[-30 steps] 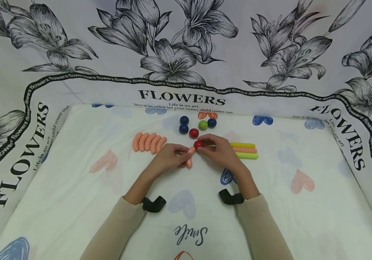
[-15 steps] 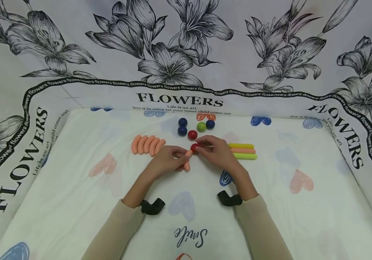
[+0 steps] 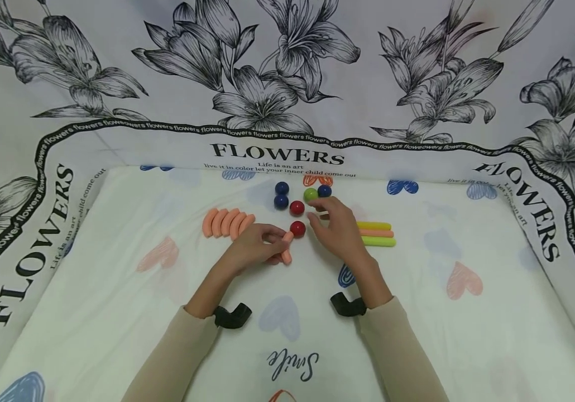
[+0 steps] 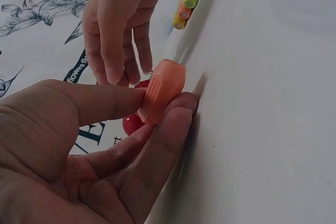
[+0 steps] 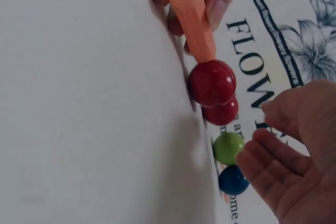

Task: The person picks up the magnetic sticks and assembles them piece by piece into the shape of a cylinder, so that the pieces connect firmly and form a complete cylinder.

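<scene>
My left hand (image 3: pixel 251 245) pinches a curved orange building rod (image 3: pixel 287 254) between thumb and fingers, close over the cloth. In the right wrist view the orange rod (image 5: pixel 193 22) has a grey disc in its near end, and its far end meets a glossy red ball (image 5: pixel 211 82). That red ball (image 3: pixel 297 229) sits just beyond the rod's tip in the head view. My right hand (image 3: pixel 336 229) hovers right of the ball, apart from it, fingers loosely bent and holding nothing. Another red ball (image 3: pixel 297 208) lies a little farther back.
Several curved orange rods (image 3: pixel 221 222) lie in a row at left. Two blue balls (image 3: pixel 281 195), a green ball (image 3: pixel 310 195) and a blue ball (image 3: pixel 325 191) sit at the back. Straight yellow (image 3: pixel 375 225), orange and lime rods lie right of my right hand.
My right hand has let go of the red ball and moved slightly back and right. The ball stays at the tip of the orange rod, which my left hand still pinches.
</scene>
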The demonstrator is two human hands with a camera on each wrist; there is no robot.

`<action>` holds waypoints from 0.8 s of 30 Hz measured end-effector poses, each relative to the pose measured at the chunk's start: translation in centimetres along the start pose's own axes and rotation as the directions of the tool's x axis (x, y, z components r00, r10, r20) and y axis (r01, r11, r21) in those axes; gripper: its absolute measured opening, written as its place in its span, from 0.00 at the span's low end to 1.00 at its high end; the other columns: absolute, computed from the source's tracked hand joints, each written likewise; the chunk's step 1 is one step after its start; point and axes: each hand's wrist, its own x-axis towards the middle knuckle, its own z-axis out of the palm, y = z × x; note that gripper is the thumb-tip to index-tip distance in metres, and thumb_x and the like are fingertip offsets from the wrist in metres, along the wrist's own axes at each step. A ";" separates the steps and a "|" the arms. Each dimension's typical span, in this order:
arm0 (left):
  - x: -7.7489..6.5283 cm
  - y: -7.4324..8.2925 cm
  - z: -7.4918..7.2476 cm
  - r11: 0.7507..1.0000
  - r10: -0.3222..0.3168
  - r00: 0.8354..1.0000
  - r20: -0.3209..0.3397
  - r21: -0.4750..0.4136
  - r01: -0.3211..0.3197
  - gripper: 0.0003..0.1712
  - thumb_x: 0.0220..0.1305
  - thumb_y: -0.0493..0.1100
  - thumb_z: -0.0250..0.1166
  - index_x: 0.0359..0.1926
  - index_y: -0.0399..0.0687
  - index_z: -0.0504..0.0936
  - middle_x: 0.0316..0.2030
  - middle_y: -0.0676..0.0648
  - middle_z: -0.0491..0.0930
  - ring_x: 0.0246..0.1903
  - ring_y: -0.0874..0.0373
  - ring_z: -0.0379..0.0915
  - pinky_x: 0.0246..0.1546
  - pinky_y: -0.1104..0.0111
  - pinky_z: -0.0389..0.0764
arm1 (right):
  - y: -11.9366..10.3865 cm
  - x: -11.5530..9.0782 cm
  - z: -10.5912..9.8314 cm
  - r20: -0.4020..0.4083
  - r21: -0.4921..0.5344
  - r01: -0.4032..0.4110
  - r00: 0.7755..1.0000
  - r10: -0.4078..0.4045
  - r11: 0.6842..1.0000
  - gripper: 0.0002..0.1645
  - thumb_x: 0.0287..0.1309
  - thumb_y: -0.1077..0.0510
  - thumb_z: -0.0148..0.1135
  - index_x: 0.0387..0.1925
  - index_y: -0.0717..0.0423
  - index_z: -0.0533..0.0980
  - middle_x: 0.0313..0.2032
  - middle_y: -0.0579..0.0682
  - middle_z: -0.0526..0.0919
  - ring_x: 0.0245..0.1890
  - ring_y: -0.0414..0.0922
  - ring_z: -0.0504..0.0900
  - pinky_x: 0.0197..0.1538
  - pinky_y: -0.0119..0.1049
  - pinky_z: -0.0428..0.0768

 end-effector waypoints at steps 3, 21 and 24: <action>0.1 0.3 -0.2 1.000 -0.007 1.000 0.009 0.012 0.007 0.26 0.72 0.52 0.69 0.62 0.40 0.82 0.40 0.45 0.91 0.31 0.59 0.87 0.38 0.69 0.85 | -0.3 0.6 0.1 0.000 -0.024 0.008 1.000 -0.008 1.000 0.20 0.72 0.57 0.66 0.62 0.57 0.80 0.59 0.55 0.84 0.59 0.52 0.84 0.61 0.47 0.87; -0.4 0.4 -0.6 0.999 -0.014 1.000 0.013 0.051 0.014 0.24 0.72 0.50 0.68 0.60 0.38 0.84 0.35 0.47 0.92 0.29 0.60 0.86 0.38 0.70 0.83 | -0.4 2.9 1.4 0.104 -0.080 0.028 0.994 -0.020 0.996 0.22 0.71 0.54 0.68 0.62 0.56 0.82 0.58 0.52 0.84 0.54 0.49 0.84 0.62 0.46 0.85; -0.3 0.4 -0.8 0.998 -0.010 1.000 0.009 0.062 0.010 0.24 0.72 0.50 0.68 0.60 0.38 0.84 0.35 0.47 0.92 0.29 0.60 0.86 0.38 0.70 0.83 | -0.2 3.0 1.7 0.107 -0.059 0.056 0.993 -0.049 0.997 0.19 0.70 0.56 0.69 0.59 0.56 0.83 0.54 0.52 0.85 0.52 0.48 0.84 0.61 0.45 0.85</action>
